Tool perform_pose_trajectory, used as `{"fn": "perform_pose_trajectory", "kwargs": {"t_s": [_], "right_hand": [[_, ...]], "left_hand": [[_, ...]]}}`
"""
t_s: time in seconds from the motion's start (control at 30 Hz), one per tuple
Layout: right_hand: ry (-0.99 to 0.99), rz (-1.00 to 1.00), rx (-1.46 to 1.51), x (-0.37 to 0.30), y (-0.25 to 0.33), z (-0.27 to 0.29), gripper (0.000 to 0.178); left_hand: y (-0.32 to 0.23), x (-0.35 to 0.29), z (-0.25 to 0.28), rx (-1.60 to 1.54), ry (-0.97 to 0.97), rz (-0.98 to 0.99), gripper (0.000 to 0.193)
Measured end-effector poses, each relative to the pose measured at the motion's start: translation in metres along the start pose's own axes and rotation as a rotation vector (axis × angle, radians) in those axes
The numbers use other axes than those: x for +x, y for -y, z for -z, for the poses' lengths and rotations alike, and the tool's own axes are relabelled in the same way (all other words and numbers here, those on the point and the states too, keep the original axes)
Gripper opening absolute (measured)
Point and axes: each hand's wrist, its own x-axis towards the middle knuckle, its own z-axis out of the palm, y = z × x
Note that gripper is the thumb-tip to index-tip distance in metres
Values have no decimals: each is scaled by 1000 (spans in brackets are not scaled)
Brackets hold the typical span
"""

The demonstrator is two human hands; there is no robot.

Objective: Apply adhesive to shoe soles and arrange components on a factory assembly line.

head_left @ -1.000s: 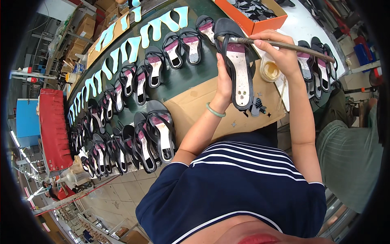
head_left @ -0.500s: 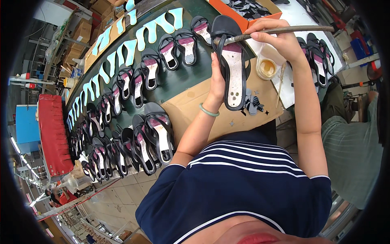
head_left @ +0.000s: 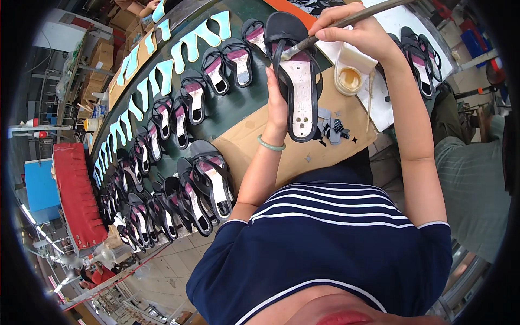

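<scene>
— What's changed in the head view?
— My brush (head_left: pixel 352 20) has slipped further from the sandal's (head_left: pixel 301 97) toe towards its heel; I'd say brushing is working downward.
— And your hands?
— My right hand (head_left: pixel 362 35) grips the brush; my left hand (head_left: pixel 277 105) holds the sandal over the counter's (head_left: pixel 219 115) near edge.

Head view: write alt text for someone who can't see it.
A person's left hand holds up a black strappy sandal while the right hand holds a brush at its insole. Rows of similar sandals line a green table to the left.
</scene>
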Motion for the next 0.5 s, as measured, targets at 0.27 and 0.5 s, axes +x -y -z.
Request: {"fn": "perform_pose_trajectory", "kwargs": {"t_s": [0.27,0.5], "right_hand": [[-24,27,-65,-8,14,-4,10],[-107,54,-62,-25,-2,-13,13]], "left_hand": [[3,3,1,-3,-44,-21,76],[6,8,7,-20,-21,-32,80]]}}
